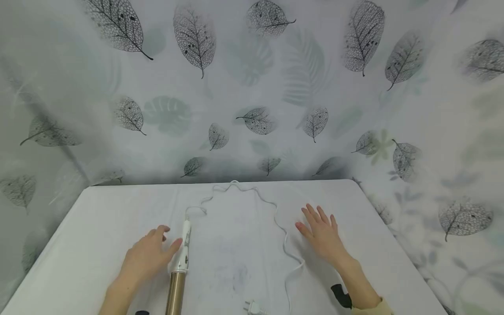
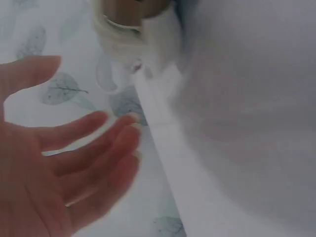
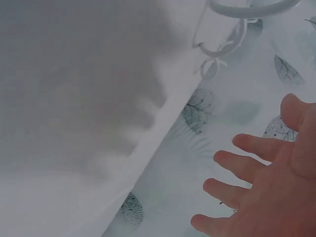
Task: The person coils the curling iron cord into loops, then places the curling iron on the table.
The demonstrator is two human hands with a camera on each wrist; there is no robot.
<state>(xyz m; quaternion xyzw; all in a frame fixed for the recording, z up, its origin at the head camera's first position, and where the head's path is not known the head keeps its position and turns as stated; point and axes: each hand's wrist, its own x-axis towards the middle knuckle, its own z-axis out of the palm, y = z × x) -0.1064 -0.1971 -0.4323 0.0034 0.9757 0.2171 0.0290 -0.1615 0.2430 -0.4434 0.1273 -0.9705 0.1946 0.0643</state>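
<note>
A curling iron (image 1: 182,258) with a white handle and a gold barrel lies on the white table, its handle toward the far edge. Just left of it is my left hand (image 1: 145,256), thumb reaching to the handle and fingers loosely bent, gripping nothing. In the left wrist view, the blurred curling iron (image 2: 138,37) shows above my fingers. My right hand (image 1: 323,236), fingers spread, holds nothing on the right side. A thin white cord (image 1: 284,236) runs from the handle along the back and down between my hands to a two-pin plug (image 1: 255,308) at the front.
A leaf-patterned covering (image 1: 252,87) rises behind and beside the white table (image 1: 236,245). Dark bands show near my right wrist (image 1: 341,295) and at the lower edge by my left wrist.
</note>
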